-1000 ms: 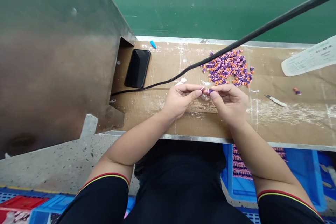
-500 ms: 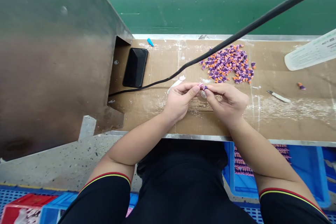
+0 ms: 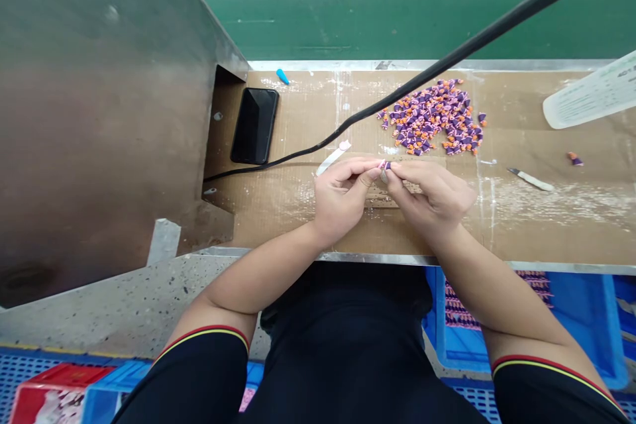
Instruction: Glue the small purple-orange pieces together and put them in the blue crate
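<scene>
Clearly, in the head view, both your hands meet over the bench (image 3: 517,232), their fingertips close together. Your left hand (image 3: 339,204) has thumb and forefinger drawn narrow around a small pink bit (image 3: 381,163). Your right hand (image 3: 436,197) pinches a small purple piece (image 3: 388,165) between thumb and forefinger, right at the pink bit; you can't tell from here whether the two are joined. Just below your fingertips a small round pale thing (image 3: 383,176) shows, mostly hidden by your fingers.

Beyond your right hand lies the pile (image 3: 437,120) of purple, pink and orange pieces, loosely heaped, with a few strays at its edges. Near your left hand a white strip (image 3: 332,159) lies slanted, one end just beside your knuckles. Farther left, the phone (image 3: 255,126) lies flat and dark-screened next to the metal panel (image 3: 104,126), with the blue cap (image 3: 282,76) past its top corner. The black cable (image 3: 467,48) slants across your view, passing in front of the pile's left edge.

To your right you have the knife (image 3: 531,179), its blade pointing left, then a lone purple-and-orange piece (image 3: 575,159) well apart from the pile, and the white bottle (image 3: 591,94) beyond. Below the bench edge sits a blue tray (image 3: 581,318) with rows of pink and purple pieces.
</scene>
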The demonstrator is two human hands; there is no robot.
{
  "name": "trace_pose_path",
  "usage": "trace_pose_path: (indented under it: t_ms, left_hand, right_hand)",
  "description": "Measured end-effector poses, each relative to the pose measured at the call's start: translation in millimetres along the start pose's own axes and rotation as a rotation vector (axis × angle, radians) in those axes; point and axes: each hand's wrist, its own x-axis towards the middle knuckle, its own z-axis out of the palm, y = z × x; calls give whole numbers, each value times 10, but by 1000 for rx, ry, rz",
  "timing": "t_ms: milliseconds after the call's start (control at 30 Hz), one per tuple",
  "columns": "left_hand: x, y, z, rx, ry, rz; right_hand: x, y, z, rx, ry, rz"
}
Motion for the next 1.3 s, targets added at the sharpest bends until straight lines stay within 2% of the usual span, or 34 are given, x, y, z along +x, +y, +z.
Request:
trace_pose_path:
  t_ms: [100,167,300,433,567,700,833,1067,1233,1300]
  left_hand:
    - [-28,23,2,2,9,-34]
    - [-36,38,-6,-5,4,-55]
    - [-36,51,-16,0,19,2]
    - [-33,30,-7,-4,13,2]
    - [-43,-3,-9,-87,-6,-78]
    - [-53,-5,-24,-123,-37,-170]
    - [-50,10,-35,-128,-39,-182]
    - [-50,13,-28,-133,-26,-157]
    - [-54,18,-27,-137,-35,-169]
    - [-56,15,-33,-139,-32,-179]
  right_hand:
    - [4,3,-1,48,13,-74]
    - [5,17,-8,53,-12,-56]
    - [1,28,-16,31,-49,-13]
    - [-3,6,-2,83,1,-61]
    - [-12,-12,17,87,-9,-23]
    - [2,-33,28,108,35,-75]
    - [27,-56,24,108,29,-123]
    - [-34,-22,46,31,25,-95]
    - [-40,-10,53,83,27,-169]
    - [-46,-15,58,55,23,-151]
